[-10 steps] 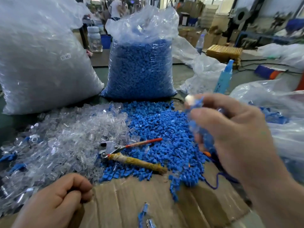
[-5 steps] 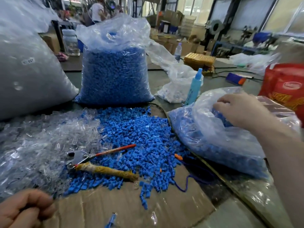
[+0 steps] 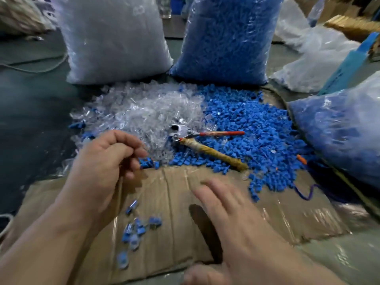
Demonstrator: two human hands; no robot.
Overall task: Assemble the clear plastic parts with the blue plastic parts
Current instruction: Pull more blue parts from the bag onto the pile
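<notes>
Clear plastic parts (image 3: 144,112): loose heap on far-left part of cardboard sheet (image 3: 174,188), spilling onto counter (image 3: 30,112). Blue plastic parts (image 3: 242,128): second heap just to the rt, edges touching and mixing w/ the clear heap. Pieces in both lie every which way, no shared long axis.

Assembled pieces (image 3: 135,229): small scatter on near part of cardboard, blue w/ clear ends. Topmost one lies w/ long axis slanting up-right; the rest too blurred to read direction.

L hand (image 3: 107,159): over near edge of clear heap, fingers curled in, thumb against fingertips. Can't tell whether anything small is pinched there.

R hand (image 3: 232,219): released, fingers straight and spread, palm down above bare cardboard, motion-blurred, nothing in it.

Pliers (image 3: 185,133): on the seam btw the two heaps, metal head toward clear side, handles pointing rt. Red handle near level; tape-wrapped yellowish handle slanting down-right across blue parts.

Behind the heaps: upright bag of clear parts (image 3: 115,38) at left, upright bag of blue parts (image 3: 226,38) beside it. Third bag (image 3: 345,130) w/ blue contents slumped at rt edge. Blue bottle (image 3: 349,62) leaning behind that one. Blue cord (image 3: 304,192) curling near its base.
</notes>
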